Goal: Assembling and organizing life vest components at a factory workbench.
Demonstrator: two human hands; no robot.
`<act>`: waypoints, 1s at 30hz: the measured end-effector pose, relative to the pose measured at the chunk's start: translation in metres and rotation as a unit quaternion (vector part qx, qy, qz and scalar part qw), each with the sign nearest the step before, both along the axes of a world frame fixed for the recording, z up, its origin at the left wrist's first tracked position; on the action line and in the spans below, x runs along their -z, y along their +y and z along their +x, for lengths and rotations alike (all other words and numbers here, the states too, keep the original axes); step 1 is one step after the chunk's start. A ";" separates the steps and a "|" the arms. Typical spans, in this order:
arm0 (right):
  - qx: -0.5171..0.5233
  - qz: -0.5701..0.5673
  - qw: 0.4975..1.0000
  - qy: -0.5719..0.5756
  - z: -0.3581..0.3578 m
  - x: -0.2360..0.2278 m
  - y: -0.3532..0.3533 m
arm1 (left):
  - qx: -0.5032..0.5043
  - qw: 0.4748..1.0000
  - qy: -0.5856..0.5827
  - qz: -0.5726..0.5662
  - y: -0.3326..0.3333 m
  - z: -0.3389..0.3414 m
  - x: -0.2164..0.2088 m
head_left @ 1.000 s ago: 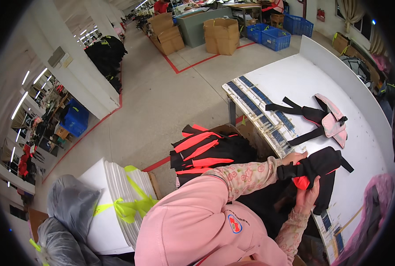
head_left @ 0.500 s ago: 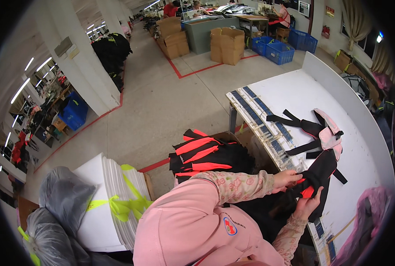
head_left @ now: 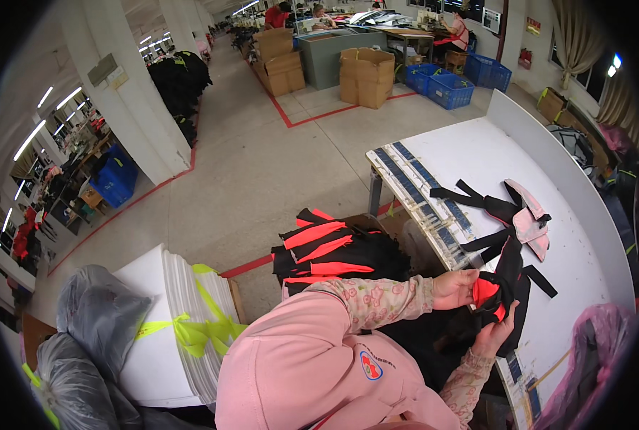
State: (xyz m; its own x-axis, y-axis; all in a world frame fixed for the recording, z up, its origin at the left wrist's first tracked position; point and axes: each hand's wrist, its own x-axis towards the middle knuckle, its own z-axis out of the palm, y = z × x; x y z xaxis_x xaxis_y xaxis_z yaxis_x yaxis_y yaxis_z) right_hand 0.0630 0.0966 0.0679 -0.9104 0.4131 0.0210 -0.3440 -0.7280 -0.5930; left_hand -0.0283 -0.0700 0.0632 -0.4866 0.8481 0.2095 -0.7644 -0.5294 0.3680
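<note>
So, L hand (head_left: 455, 289) pinches the L edge of a blk/red fabric pc (head_left: 504, 278); R hand (head_left: 494, 335) grips its lower edge. The pc sits betw. the two, touching both: just R of the L hand, just above the R. Beyond them on the white bench (head_left: 434, 156) lies a pink/blk strapped pc (head_left: 529, 225); blk/red strips (head_left: 328, 247) pile up well L of the L hand.

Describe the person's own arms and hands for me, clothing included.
Both the left hand and the right hand are bare, with no gloves to be seen. The left sleeve and right sleeve are pale, printed with pinkish flowers, and reach about to the wrists. Above the left one is a plain pink garment.
</note>
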 end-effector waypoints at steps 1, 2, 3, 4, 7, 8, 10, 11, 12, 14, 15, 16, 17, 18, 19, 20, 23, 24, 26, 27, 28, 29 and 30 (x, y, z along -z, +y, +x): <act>-0.012 0.008 1.000 0.020 -0.001 -0.003 -0.002 | -0.003 1.000 -0.009 0.017 -0.001 0.003 -0.006; -0.009 0.024 1.000 0.011 0.001 -0.006 -0.004 | 0.012 1.000 -0.006 0.025 -0.001 0.004 -0.013; -0.007 0.040 0.999 0.003 0.004 -0.020 -0.013 | 0.024 0.999 -0.003 0.034 -0.002 0.003 -0.020; -0.006 0.056 0.998 -0.005 0.006 -0.027 -0.018 | 0.037 0.998 0.001 0.043 -0.003 0.002 -0.025; 0.010 0.133 0.991 -0.008 0.006 -0.027 -0.019 | 0.034 0.998 0.055 0.001 -0.002 -0.015 -0.015; 0.030 0.152 0.988 -0.002 0.008 -0.025 -0.017 | 0.016 0.998 0.051 -0.037 0.001 -0.017 -0.012; 0.061 0.182 0.981 0.007 0.006 -0.020 -0.020 | -0.028 0.992 0.037 -0.119 0.003 -0.021 -0.005; 0.075 0.186 0.980 -0.012 0.004 -0.017 -0.023 | -0.055 0.994 0.019 -0.094 0.007 -0.022 -0.002; 0.070 0.196 0.978 -0.005 0.004 -0.014 -0.022 | -0.077 0.990 0.021 -0.115 0.007 -0.021 -0.004; 0.060 0.215 0.975 0.010 0.003 -0.004 -0.015 | -0.120 0.980 0.027 -0.154 0.007 -0.018 -0.012; 0.056 0.221 0.974 -0.005 0.004 0.001 -0.011 | -0.093 0.990 0.040 -0.101 0.000 -0.012 -0.028; 0.046 0.227 0.973 -0.018 0.003 0.004 -0.009 | -0.102 0.986 0.093 -0.096 -0.002 -0.011 -0.037; 0.037 0.234 0.971 -0.030 0.003 0.005 -0.008 | -0.110 0.979 0.146 -0.091 -0.003 -0.010 -0.044; 0.050 0.249 0.967 -0.034 0.003 0.002 -0.012 | -0.117 0.969 0.198 -0.086 -0.005 -0.010 -0.050; 0.063 0.264 0.962 -0.038 0.003 -0.002 -0.017 | -0.127 0.951 0.258 -0.112 -0.008 -0.009 -0.057; 0.077 0.279 0.956 -0.042 0.003 -0.006 -0.021 | -0.135 0.929 0.317 -0.138 -0.012 -0.009 -0.063; 0.072 0.313 0.946 -0.040 0.005 -0.011 -0.021 | -0.231 0.872 0.395 -0.172 -0.009 -0.005 -0.063; 0.075 0.322 0.943 -0.041 0.006 -0.012 -0.020 | -0.272 0.855 0.405 -0.174 -0.004 -0.005 -0.060; 0.079 0.340 0.936 -0.044 0.006 -0.013 -0.016 | -0.191 0.855 0.442 -0.192 0.001 -0.014 -0.047; 0.078 0.352 0.931 -0.048 0.007 -0.012 -0.016 | -0.150 0.852 0.458 -0.203 0.002 -0.019 -0.041; 0.078 0.365 0.927 -0.051 0.010 -0.012 -0.015 | -0.153 0.852 0.449 -0.223 0.005 -0.022 -0.036; 0.077 0.377 0.921 -0.055 0.011 -0.013 -0.015 | -0.155 0.851 0.440 -0.242 0.007 -0.023 -0.031; 0.100 0.402 0.908 -0.068 0.012 -0.018 -0.019 | -0.157 0.850 0.430 -0.262 0.010 -0.023 -0.027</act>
State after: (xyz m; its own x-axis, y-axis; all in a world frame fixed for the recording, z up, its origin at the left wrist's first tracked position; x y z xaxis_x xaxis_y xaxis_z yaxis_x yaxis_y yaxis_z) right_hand 0.0748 0.0778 0.0860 -0.8358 0.4708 0.2826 -0.3058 0.0283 -0.9517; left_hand -0.0514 -0.0604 0.0905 -0.5632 0.7920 0.2358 0.0553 -0.2486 0.9670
